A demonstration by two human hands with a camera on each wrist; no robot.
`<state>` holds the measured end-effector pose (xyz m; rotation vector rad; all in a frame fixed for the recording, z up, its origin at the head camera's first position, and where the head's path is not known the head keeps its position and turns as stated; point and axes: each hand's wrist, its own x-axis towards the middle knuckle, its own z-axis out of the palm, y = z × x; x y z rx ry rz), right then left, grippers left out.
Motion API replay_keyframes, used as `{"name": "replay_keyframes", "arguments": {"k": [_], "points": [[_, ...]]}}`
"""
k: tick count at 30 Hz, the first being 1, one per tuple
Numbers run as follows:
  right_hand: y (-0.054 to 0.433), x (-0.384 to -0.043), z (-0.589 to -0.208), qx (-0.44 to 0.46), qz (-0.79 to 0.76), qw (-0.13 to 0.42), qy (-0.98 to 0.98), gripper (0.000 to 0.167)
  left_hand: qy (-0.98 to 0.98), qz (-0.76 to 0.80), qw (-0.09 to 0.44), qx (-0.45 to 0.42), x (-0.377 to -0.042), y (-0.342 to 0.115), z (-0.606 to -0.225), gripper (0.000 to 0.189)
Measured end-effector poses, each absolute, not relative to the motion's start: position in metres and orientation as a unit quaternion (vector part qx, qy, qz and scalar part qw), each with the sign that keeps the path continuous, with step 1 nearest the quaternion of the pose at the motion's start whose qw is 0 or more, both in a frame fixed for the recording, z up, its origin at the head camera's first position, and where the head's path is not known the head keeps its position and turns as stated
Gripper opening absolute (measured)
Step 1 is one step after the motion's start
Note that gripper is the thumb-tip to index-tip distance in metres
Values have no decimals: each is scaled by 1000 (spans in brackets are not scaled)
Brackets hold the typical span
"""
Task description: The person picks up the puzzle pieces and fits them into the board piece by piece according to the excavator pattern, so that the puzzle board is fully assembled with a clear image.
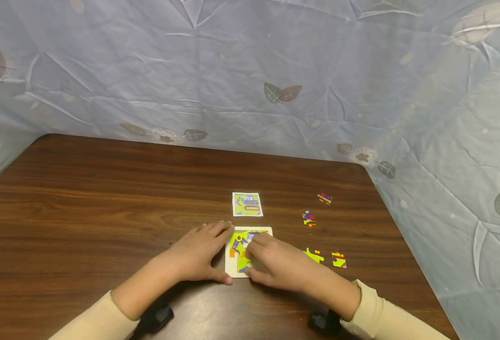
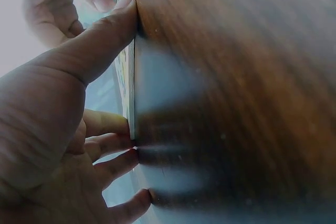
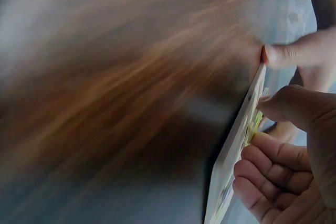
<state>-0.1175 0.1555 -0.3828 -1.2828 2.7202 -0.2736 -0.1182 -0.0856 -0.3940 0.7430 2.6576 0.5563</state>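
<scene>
A jigsaw puzzle in a white-rimmed board [image 1: 231, 271] lies between both hands on the table. Several yellow-green pieces are set in it, some showing an orange and purple digger arm [image 1: 234, 245]. My left hand [image 1: 199, 252] rests along the board's left side, its thumb at the near corner and its fingers spread at the far corner. Over the right half, my right hand [image 1: 277, 262] has curled fingers, thumb and index finger on a yellow-green puzzle piece [image 1: 243, 263] low in the board. Part of the puzzle is hidden under that hand.
Behind the board lies a small square picture card [image 1: 247, 204] of a digger. Loose pieces lie to the right: a purple one [image 1: 325, 198], a mixed-colour one [image 1: 309, 219], a green one [image 1: 313, 255] and another green one [image 1: 339, 259]. A patterned curtain [image 1: 233, 71] hangs behind the wooden table [image 1: 105, 189].
</scene>
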Motion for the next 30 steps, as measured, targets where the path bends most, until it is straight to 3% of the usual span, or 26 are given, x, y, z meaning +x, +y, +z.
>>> {"name": "replay_keyframes", "arguments": {"k": [13,30], "points": [[136,-114,-384,-431,-55,44,900,25,931,196,155,266,-118,-87,-395,113],[133,-114,-382,-399,-90,86,908,15,931,193,146,273,-118,-86,-396,113]]}}
